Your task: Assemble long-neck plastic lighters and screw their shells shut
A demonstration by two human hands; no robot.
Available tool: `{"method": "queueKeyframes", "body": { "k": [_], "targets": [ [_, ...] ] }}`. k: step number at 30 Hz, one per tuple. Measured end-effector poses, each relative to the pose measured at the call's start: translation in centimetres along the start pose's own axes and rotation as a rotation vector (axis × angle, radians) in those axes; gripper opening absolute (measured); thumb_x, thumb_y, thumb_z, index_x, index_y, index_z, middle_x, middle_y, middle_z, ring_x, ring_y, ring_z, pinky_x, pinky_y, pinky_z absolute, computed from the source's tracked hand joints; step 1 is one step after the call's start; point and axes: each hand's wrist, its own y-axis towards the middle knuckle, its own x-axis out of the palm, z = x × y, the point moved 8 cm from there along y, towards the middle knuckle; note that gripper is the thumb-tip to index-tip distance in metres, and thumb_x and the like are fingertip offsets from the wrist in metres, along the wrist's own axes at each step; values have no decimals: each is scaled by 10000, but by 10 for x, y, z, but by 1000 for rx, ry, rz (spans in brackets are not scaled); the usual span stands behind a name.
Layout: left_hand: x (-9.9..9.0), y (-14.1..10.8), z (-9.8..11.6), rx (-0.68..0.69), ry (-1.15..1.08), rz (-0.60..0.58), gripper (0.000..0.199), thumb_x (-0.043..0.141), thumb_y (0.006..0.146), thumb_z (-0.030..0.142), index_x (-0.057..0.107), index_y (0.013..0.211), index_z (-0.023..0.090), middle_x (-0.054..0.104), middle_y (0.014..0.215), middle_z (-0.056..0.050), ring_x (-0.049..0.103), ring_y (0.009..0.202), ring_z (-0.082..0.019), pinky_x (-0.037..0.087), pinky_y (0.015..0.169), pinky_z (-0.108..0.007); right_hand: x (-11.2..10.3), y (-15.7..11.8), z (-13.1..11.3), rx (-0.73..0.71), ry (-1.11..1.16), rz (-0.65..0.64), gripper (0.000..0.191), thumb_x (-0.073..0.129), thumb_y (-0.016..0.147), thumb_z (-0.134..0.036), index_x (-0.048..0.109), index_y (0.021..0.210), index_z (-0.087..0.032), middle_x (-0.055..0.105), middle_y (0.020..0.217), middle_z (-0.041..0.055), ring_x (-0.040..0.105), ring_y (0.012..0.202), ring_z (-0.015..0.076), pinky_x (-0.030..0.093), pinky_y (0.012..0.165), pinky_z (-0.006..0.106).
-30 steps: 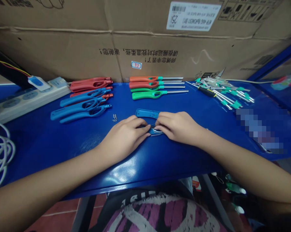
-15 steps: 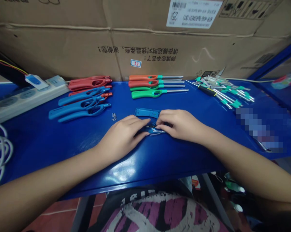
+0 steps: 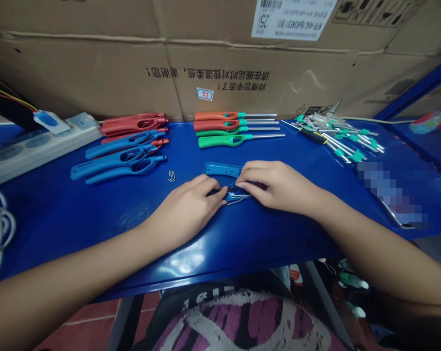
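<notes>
A blue lighter casing half (image 3: 238, 194) lies on the table between my hands, with white wire and a small dark part inside it. My left hand (image 3: 191, 202) is closed on its left end, thumb and forefinger pinched together. My right hand (image 3: 273, 185) reaches in from the right with its fingertips pinched over the same half; what they grip is hidden. Just behind, a second blue casing half (image 3: 220, 169) rests with its inner side up, its right end covered by my right hand. Several small screws (image 3: 171, 175) are scattered to the left.
Red and blue lighter casings (image 3: 123, 163) are stacked at the left, near a power strip (image 3: 41, 146). Long-tube lighters (image 3: 224, 141) lie at the back. Metal tubes with green ends (image 3: 347, 141) and a screwdriver (image 3: 311, 136) sit at the right. A cardboard box (image 3: 114, 63) stands behind.
My left thumb and forefinger have drawn together, and the fingers have curled more. My right fingertips have shifted slightly over the blue casing half. The other things stay put.
</notes>
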Motion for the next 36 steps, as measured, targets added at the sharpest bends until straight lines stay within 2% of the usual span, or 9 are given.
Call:
{"method": "queueKeyframes", "body": {
  "k": [3,6,9,13,17,20,23,29,36],
  "targets": [
    [-1,-1,2,-4,41,-14,312,495,1027,251,715,1177,88,668,980,-121,625,902,-261,590,775,-408,-8,-4,-10,-62,89,-47,137,561,975,-219,673,1040,-175,663,1048,53,634,872,147,457,737,256],
    [0,-2,0,5,-17,15,310,500,1027,254,712,1184,92,664,1023,-127,625,947,-260,586,824,-404,5,-9,-15,-111,-22,-196,164,580,962,-231,644,1111,-209,632,1144,53,618,836,151,426,665,269],
    [2,-4,-3,13,-75,30,302,519,1020,253,706,1191,88,667,1049,-134,627,971,-261,583,839,-401,17,-9,-13,-108,-113,-254,142,514,999,-240,632,1072,-211,625,1149,62,591,777,154,392,625,285],
    [1,-5,-4,20,-91,47,312,526,1019,256,677,1228,80,687,1046,-134,637,957,-259,581,831,-403,14,-5,-4,-45,188,-224,59,531,984,-193,588,970,-190,637,999,45,593,860,160,445,725,277],
    [0,-4,-5,-20,-97,29,349,550,1008,254,617,1318,106,693,1049,-117,643,964,-254,577,834,-396,9,-5,13,92,508,-222,74,549,987,-256,555,962,-186,626,927,27,570,702,116,467,641,258],
    [2,-5,-4,-15,-75,-14,356,526,1015,240,611,1351,161,672,1053,-108,627,959,-253,576,807,-391,12,-8,21,170,690,-273,132,559,986,-317,521,972,-191,627,974,41,587,698,109,494,615,254],
    [5,-6,-2,18,-50,-44,350,481,1022,204,647,1331,214,643,1083,-113,608,968,-249,572,805,-386,17,-10,26,250,787,-301,129,529,1003,-319,476,1007,-201,605,859,-3,590,663,100,500,597,241],
    [7,-7,-2,39,-6,-72,361,498,1001,170,679,1307,232,631,1119,-125,591,995,-260,572,837,-403,17,-4,26,189,537,-219,152,647,898,-166,581,1034,-169,459,662,-80,427,567,69,374,525,193],
    [4,-8,3,107,38,-35,338,491,1001,170,712,1255,208,677,1213,-111,623,1029,-268,586,846,-410,14,1,20,74,396,-158,60,659,864,-123,660,918,-150,564,802,-14,479,636,74,403,592,207]
  ]
}}
